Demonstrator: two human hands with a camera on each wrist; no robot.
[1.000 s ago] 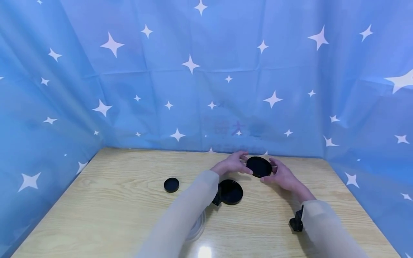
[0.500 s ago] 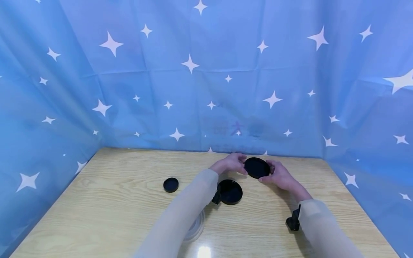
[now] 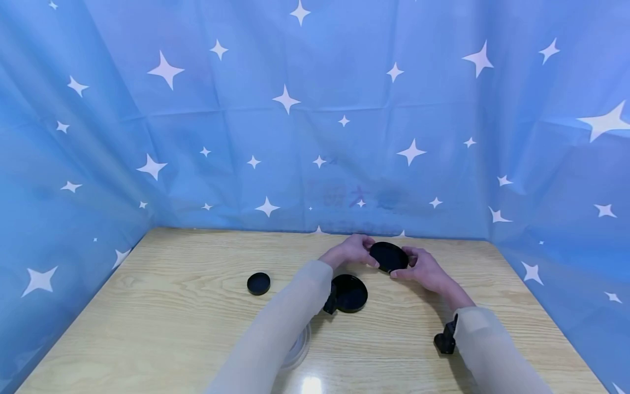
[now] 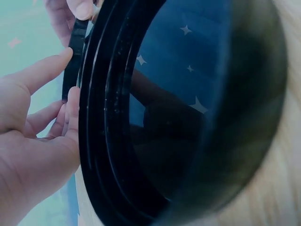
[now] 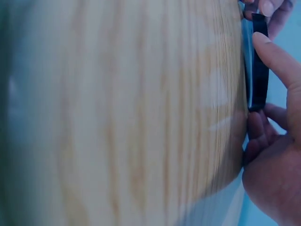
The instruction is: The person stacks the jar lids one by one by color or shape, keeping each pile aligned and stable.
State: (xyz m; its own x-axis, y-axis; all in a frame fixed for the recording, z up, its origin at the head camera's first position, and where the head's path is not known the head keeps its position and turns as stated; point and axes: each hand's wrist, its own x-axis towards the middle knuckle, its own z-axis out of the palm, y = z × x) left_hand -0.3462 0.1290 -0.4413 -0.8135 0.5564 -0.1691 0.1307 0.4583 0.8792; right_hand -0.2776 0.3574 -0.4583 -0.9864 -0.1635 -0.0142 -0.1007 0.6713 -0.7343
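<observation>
Both hands hold a shallow round black lid [image 3: 389,256] by opposite sides of its rim near the back of the table. My left hand [image 3: 351,249] grips the left side, and my right hand [image 3: 425,269] pinches the right. Seen edge-on in the left wrist view, the lid [image 4: 73,61] has thumb and fingertips of the left hand [image 4: 33,122] on its rim. In the right wrist view the right hand [image 5: 287,99] has its thumb on the lid [image 5: 260,70] and fingers below. Whether the lid touches the table cannot be told.
A second black lid [image 3: 350,294], with ridges inside its wall, lies beside the left wrist. Farther left sits a smaller black lid [image 3: 258,283]. A clear round piece [image 3: 301,355] is partly hidden by the left sleeve. A blue starry curtain [image 3: 315,180] borders the wooden table [image 3: 162,312].
The held lid and the right hand have shifted slightly left. The fingers of both hands have drawn in closer round its rim. The other lids stay where they were.
</observation>
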